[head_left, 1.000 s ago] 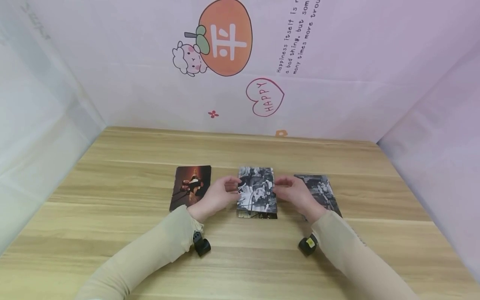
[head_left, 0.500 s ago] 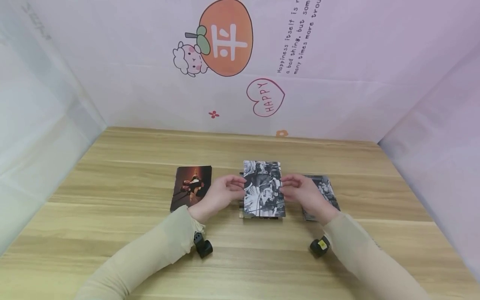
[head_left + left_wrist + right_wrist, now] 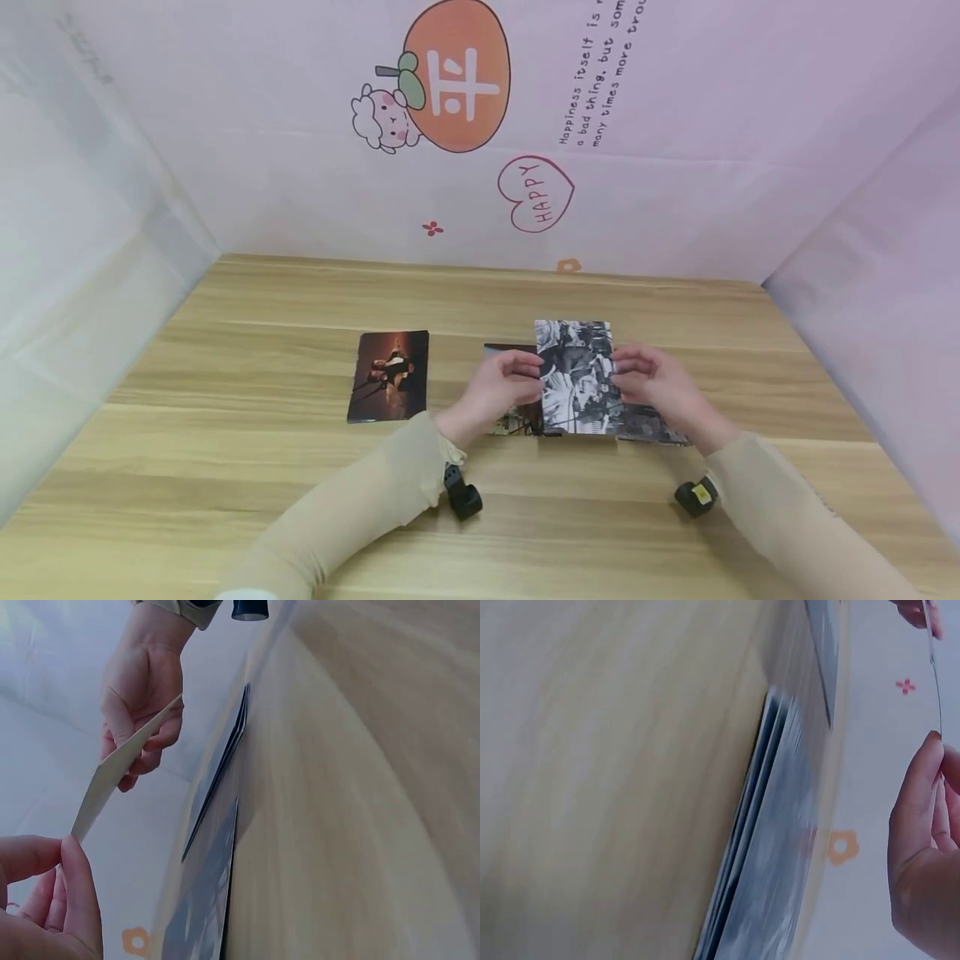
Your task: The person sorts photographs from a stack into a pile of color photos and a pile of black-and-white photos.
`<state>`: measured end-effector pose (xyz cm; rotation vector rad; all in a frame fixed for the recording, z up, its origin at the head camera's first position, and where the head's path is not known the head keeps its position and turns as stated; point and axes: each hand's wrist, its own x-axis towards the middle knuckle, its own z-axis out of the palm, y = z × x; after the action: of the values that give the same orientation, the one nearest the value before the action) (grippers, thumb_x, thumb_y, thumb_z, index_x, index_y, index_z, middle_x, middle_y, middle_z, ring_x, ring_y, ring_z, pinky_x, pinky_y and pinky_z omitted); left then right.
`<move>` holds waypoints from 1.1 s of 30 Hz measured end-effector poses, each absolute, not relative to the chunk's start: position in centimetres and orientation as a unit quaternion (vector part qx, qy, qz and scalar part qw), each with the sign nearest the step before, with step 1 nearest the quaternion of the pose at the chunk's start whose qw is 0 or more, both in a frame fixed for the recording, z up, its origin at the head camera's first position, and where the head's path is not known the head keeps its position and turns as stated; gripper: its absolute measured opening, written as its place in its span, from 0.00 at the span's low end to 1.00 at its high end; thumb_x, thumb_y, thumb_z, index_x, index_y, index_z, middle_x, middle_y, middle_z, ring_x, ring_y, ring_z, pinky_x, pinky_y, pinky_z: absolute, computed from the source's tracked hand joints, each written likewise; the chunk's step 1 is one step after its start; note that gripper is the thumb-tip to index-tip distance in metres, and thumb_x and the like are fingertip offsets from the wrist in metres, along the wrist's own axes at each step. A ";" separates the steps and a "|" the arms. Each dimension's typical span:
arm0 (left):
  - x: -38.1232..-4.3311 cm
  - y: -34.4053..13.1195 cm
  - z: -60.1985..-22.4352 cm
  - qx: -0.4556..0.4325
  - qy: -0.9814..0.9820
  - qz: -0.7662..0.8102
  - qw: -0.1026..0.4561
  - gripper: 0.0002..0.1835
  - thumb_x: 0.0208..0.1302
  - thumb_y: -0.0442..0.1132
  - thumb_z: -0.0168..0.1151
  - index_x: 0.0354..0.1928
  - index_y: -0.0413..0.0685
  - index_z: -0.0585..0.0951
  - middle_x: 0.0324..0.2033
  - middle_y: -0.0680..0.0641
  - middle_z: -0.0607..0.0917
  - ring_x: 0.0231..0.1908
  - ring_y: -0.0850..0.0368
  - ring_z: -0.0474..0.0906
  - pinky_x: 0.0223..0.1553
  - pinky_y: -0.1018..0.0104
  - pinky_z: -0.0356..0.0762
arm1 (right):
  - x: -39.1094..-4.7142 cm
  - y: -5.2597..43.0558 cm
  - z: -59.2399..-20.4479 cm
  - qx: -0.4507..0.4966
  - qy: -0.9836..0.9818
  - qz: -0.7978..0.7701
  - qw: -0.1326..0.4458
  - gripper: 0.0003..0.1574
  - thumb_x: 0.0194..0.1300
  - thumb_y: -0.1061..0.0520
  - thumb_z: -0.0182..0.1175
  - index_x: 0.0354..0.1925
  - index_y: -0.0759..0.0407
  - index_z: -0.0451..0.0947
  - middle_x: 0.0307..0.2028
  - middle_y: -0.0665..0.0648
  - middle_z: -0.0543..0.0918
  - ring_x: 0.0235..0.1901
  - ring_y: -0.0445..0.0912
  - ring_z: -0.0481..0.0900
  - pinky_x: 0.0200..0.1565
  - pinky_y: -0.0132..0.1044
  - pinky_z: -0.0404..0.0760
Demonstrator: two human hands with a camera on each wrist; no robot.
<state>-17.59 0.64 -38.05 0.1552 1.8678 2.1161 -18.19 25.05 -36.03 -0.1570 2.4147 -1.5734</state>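
Note:
A black-and-white photo card [image 3: 577, 379] is held up off the table between both hands. My left hand [image 3: 495, 392] pinches its left edge, and my right hand [image 3: 663, 387] pinches the right one. Seen from the left wrist, the card [image 3: 124, 761] is tilted and clear of the tabletop. Beneath it and to the left lies a colour photo [image 3: 517, 421], partly covered by the left hand and the card. A stack of dark photos [image 3: 652, 425] lies under the right hand, mostly hidden; the right wrist view shows several layers in the stack [image 3: 761, 847].
On the left of the wooden table [image 3: 262, 375] lies another photo pile [image 3: 390, 377], dark with an orange glow. A white printed cloth [image 3: 300, 192] hangs behind the table, with pale sheets at both sides. Each wrist carries a small black camera [image 3: 463, 497].
Both hands have lifted the black-and-white photo card from the middle pile and carried it right, toward the right stack. The colour photo beneath is now uncovered. The left pile stays put.

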 end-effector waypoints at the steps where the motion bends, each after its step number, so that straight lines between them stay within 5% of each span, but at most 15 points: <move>1: -17.6 1.1 -38.2 0.052 0.644 0.746 0.159 0.19 0.57 0.20 0.57 0.52 0.29 0.74 0.42 0.40 0.80 0.33 0.62 0.78 0.43 0.66 0.83 | -18.2 25.4 -36.0 -0.054 0.833 -0.537 0.126 0.30 0.62 0.66 0.57 0.60 0.75 0.61 0.46 0.58 0.77 0.37 0.34 0.78 0.43 0.31 0.83; 8: -17.8 3.7 -39.0 0.023 0.595 0.784 0.175 0.20 0.55 0.19 0.58 0.52 0.30 0.75 0.35 0.47 0.79 0.31 0.62 0.78 0.43 0.65 0.83 | -18.3 28.0 -36.5 -0.059 0.835 -0.532 0.128 0.31 0.63 0.65 0.58 0.60 0.78 0.60 0.41 0.47 0.77 0.36 0.32 0.78 0.42 0.30 0.83; 14: -18.1 6.1 -39.6 0.011 0.602 0.777 0.182 0.20 0.55 0.21 0.60 0.52 0.36 0.77 0.39 0.44 0.81 0.34 0.59 0.80 0.42 0.65 0.83 | -18.7 30.2 -36.6 -0.056 0.842 -0.519 0.139 0.33 0.63 0.63 0.58 0.61 0.79 0.59 0.41 0.40 0.76 0.37 0.31 0.78 0.43 0.30 0.83; 25: -18.9 8.6 -40.2 -0.037 0.572 0.792 0.210 0.16 0.59 0.21 0.57 0.50 0.34 0.79 0.40 0.42 0.82 0.41 0.52 0.82 0.44 0.65 0.83 | -19.6 32.5 -37.5 -0.026 0.851 -0.498 0.166 0.34 0.63 0.65 0.57 0.62 0.78 0.57 0.45 0.54 0.78 0.36 0.31 0.79 0.45 0.32 0.83; 33: -19.2 9.4 -40.2 -0.055 0.547 0.804 0.227 0.13 0.61 0.22 0.55 0.48 0.32 0.77 0.43 0.39 0.81 0.47 0.46 0.80 0.47 0.62 0.82 | -19.9 33.3 -37.7 -0.017 0.855 -0.490 0.170 0.34 0.61 0.67 0.57 0.61 0.80 0.57 0.39 0.47 0.79 0.35 0.32 0.79 0.44 0.32 0.83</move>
<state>-19.15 9.41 -40.21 -0.1508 1.5069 2.2151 -19.95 33.34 -37.75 -0.0481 2.4290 -1.3926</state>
